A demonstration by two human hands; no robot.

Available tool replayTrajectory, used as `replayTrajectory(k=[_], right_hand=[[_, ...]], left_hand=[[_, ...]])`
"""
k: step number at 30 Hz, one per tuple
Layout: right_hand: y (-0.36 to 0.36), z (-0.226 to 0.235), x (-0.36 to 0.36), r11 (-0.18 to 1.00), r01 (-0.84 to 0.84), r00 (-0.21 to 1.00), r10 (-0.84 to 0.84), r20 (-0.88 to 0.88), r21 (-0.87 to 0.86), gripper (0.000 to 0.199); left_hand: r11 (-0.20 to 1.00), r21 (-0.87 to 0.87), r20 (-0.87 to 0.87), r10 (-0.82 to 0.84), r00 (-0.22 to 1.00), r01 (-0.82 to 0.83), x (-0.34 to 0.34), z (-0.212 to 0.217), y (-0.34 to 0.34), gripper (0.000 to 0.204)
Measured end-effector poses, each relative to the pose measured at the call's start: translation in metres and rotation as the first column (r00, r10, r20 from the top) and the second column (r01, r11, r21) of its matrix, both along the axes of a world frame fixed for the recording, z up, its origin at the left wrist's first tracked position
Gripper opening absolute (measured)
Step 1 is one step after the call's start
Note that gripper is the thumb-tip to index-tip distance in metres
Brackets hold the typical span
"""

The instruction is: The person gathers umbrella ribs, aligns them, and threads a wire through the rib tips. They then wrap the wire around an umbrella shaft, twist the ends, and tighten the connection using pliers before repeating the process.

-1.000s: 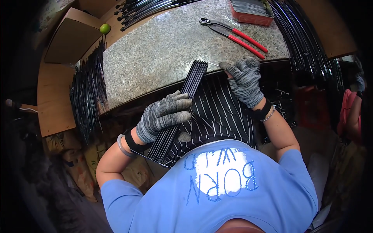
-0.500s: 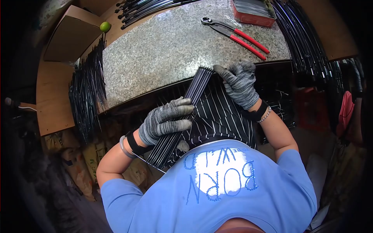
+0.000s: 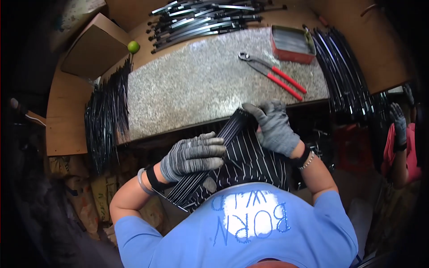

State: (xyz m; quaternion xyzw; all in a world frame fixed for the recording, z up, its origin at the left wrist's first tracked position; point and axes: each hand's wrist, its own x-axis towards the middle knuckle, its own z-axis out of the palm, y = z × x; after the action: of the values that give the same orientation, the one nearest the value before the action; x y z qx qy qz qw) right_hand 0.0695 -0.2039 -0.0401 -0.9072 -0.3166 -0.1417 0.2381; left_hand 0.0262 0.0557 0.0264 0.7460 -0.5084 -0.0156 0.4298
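Moved: bundle of black rods (image 3: pixel 210 156) is drawn back off the speckled surface (image 3: pixel 201 89) toward the lap.
Left hand (image 3: pixel 194 156): grip wrapped around the bundle's middle.
Right hand (image 3: pixel 275 127): fingers pressed on its far end, at the surface's near edge.
Open room: bare stone centre; red pliers (image 3: pixel 275 76), rod piles (image 3: pixel 107 116) along the rims.

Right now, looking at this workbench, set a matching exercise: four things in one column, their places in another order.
Things:
1. pliers
2. green ball
3. tin box
4. bundle of rods

Places:
A. beside the cardboard box
B. between both gloved hands
C. on the stone slab, right of middle
D. slab's far right corner

Pairs: 1-C, 2-A, 3-D, 4-B
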Motion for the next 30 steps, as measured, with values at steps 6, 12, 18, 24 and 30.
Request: replayTrajectory(k=[6,12,18,24,30], right_hand=[[-0.009,0.059,-0.006,0.694,-0.287,0.683,0.631,-0.366,0.661,0.044],[0.003,0.038,-0.014,0.449,0.220,0.529,0.691,-0.493,0.866,0.037],[-0.011,0.031,-0.021,0.369,0.385,0.561,0.634,-0.532,0.846,0.034],[-0.030,0.021,-0.024,0.427,0.412,0.578,0.560,-0.593,0.805,0.032],[-0.031,0.017,-0.014,0.433,0.385,0.592,0.562,-0.578,0.815,0.028]], left_hand=[[0.944,-0.279,-0.556,-0.009,0.831,-0.176,0.024,0.042,-0.046,0.042],[0.999,0.035,-0.443,-0.021,0.896,0.040,0.104,0.055,-0.080,0.049],[0.402,0.498,0.481,0.609,0.631,-0.768,0.282,-0.004,-0.025,0.046],[0.329,0.489,0.173,0.871,0.459,-0.808,0.349,-0.046,-0.026,0.040],[0.368,0.024,-0.883,0.443,0.152,-0.929,0.320,-0.015,0.020,0.019]])
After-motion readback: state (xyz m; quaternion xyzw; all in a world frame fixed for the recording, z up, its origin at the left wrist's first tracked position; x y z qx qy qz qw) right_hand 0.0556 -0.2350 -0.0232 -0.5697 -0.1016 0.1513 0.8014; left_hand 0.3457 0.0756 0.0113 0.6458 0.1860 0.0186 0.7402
